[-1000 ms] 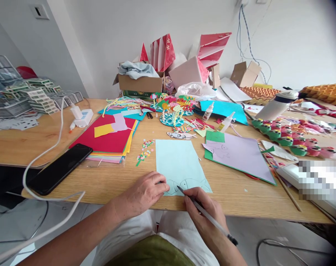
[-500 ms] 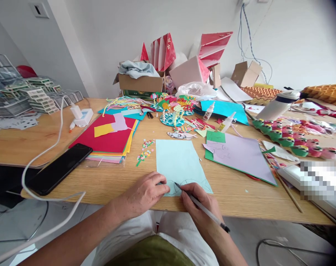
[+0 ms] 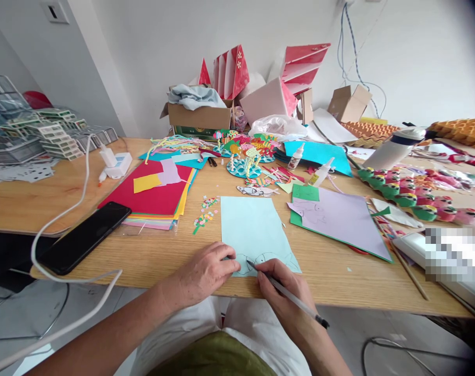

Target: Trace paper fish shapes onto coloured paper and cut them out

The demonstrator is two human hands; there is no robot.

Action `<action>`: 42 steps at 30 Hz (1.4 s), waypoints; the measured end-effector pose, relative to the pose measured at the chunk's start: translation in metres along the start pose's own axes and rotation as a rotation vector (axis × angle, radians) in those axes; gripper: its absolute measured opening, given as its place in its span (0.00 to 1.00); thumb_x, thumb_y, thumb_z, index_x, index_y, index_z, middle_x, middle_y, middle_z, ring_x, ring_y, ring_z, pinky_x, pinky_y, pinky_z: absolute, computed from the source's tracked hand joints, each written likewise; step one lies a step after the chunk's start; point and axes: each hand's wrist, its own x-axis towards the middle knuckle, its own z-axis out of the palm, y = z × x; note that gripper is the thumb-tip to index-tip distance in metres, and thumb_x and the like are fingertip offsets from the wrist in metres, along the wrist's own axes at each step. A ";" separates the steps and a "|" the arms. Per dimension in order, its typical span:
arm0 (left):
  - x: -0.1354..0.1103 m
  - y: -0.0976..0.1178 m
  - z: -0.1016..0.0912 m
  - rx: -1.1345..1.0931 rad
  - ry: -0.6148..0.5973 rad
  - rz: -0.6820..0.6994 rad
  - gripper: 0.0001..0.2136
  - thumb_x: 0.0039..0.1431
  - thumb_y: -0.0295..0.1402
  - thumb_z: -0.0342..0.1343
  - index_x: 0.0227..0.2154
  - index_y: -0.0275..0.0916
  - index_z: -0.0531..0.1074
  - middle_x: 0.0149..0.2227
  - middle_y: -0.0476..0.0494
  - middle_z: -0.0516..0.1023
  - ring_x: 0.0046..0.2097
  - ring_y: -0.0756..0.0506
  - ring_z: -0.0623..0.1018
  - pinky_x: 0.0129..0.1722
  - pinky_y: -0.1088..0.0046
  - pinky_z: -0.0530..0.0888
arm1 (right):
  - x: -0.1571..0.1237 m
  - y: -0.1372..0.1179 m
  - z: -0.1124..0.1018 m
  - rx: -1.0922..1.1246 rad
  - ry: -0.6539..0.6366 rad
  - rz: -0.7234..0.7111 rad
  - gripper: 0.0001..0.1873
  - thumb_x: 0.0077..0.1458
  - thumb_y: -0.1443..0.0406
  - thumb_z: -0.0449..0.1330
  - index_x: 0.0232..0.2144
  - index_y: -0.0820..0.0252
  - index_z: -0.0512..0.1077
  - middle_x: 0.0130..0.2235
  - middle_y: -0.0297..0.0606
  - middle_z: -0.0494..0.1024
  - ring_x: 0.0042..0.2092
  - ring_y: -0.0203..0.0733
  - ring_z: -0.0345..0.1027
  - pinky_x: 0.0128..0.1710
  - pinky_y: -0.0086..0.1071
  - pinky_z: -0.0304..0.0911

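the pen (image 3: 300,304) is slanting over the pale blue sheet (image 3: 249,224), its long axis running from near right to far left, its tip pointing at fish outlines (image 3: 276,258). the right hand (image 3: 286,283) is clamping its fingers on the translucent barrel. the left hand (image 3: 208,269) is curling its fingers on the sheet's near-left corner; their grip cannot be told. the rectangular sheet is lying on the wood-grained tabletop (image 3: 143,261), before a white wall (image 3: 163,42).

Blue paper (image 3: 247,224): low. L corner hid. by L hand (image 3: 206,271); white obj. (image 3: 417,250) pixelated, cut at R edge.
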 end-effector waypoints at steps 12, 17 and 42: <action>0.001 0.001 -0.001 -0.006 0.003 0.003 0.09 0.57 0.22 0.47 0.35 0.38 0.70 0.37 0.44 0.68 0.41 0.48 0.67 0.42 0.72 0.67 | -0.002 0.003 -0.005 0.005 -0.023 -0.020 0.06 0.51 0.65 0.51 0.25 0.58 0.66 0.18 0.27 0.65 0.21 0.32 0.57 0.20 0.24 0.53; 0.001 0.001 -0.001 -0.001 0.006 0.004 0.09 0.57 0.22 0.47 0.35 0.38 0.70 0.37 0.44 0.69 0.41 0.48 0.67 0.42 0.72 0.67 | -0.003 0.004 -0.006 0.013 -0.034 -0.030 0.06 0.50 0.66 0.50 0.23 0.58 0.64 0.17 0.26 0.61 0.20 0.32 0.54 0.20 0.25 0.51; -0.001 -0.002 0.003 0.071 -0.026 0.023 0.14 0.55 0.20 0.48 0.41 0.41 0.69 0.39 0.45 0.66 0.42 0.47 0.66 0.43 0.72 0.66 | -0.006 0.010 0.003 -0.051 0.149 -0.114 0.06 0.51 0.65 0.51 0.25 0.57 0.66 0.17 0.27 0.67 0.19 0.32 0.58 0.19 0.24 0.52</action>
